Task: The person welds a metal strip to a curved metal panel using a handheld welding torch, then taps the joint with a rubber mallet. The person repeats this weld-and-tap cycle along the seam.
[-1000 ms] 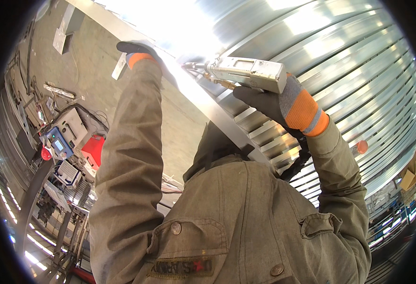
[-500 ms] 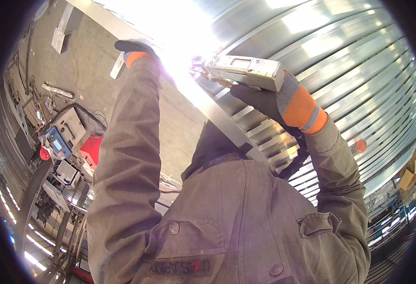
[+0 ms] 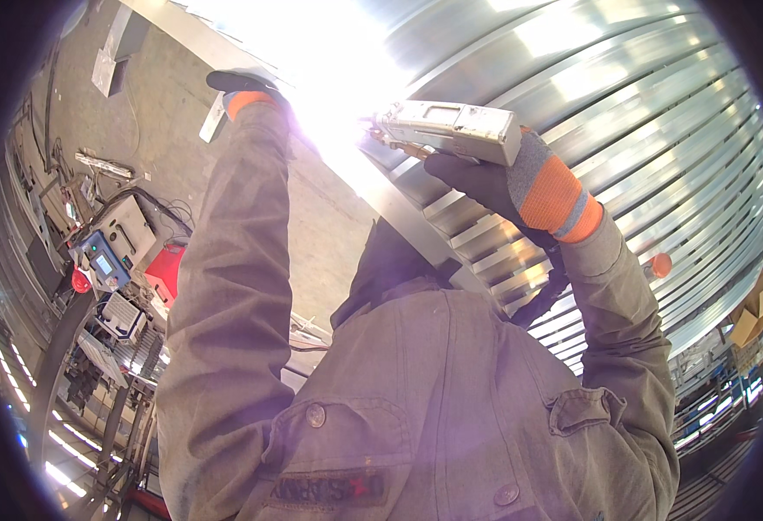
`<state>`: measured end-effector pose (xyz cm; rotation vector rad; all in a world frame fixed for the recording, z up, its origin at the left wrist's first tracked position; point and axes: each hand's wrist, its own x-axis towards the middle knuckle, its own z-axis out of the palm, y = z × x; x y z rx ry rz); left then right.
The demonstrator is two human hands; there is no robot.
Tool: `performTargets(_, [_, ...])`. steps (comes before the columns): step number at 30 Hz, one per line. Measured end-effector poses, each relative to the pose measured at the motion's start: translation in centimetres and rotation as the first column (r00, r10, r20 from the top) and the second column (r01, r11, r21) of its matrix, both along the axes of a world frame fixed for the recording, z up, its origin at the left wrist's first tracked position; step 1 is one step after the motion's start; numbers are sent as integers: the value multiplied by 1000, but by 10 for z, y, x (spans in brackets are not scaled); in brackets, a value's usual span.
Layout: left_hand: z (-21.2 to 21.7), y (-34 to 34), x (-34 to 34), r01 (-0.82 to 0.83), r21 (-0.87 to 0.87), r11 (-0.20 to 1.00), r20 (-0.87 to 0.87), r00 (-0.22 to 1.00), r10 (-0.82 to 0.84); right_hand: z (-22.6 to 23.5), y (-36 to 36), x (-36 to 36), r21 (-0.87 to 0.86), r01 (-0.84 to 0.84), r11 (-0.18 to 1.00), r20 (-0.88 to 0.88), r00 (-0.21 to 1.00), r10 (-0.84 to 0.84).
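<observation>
Concrete floor (image 3: 329,230) on one side, one big spread of many shiny metal slats (image 3: 590,165) on the other, and here we are in the head view. One long metal bar (image 3: 403,213) cuts diagonally between them, and one enormous white glare (image 3: 338,87) swallows its middle. My right hand (image 3: 520,182), gloved in grey and orange, has its fingers clamped on one silver tool (image 3: 455,126), nose pointing left, tip lost at the edge of that glare. Across we go: my left hand (image 3: 247,87), same orange cuff, lies by the bar, one dark digit poking out leftward; light hides the rest, so whether those fingers are together or apart, I cannot tell. Two loose metal pieces out on the floor: one angled piece (image 3: 104,69) farther off, one small plate (image 3: 212,120) just beside my left wrist. Over on the left, one blue unit (image 3: 106,260) with one screen, and one red box (image 3: 166,269). Down my front, one olive jacket (image 3: 451,391), two round buttons showing.
</observation>
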<state>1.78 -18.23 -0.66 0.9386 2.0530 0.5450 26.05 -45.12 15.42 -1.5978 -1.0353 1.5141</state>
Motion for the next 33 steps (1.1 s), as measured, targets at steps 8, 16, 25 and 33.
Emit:
performTargets(8, [-3,4,-3,92,64,994,26,995,-94,4,-2,2,-15,1,1000,-3,1000,-1])
performTargets(16, [-16,7,-9,322,-103,941,-256,906,-338,7,-3,2,-23,0,1000,-8,1000,-1])
performTargets(25, [-12,5,-2,-83,99,992,15,996,82,5,-2,0,-69,-21,997,23,999,23])
performTargets(33, [6,1,3,-80,42,996,38,996,79,4,-4,-4,-52,26,998,22,999,-25])
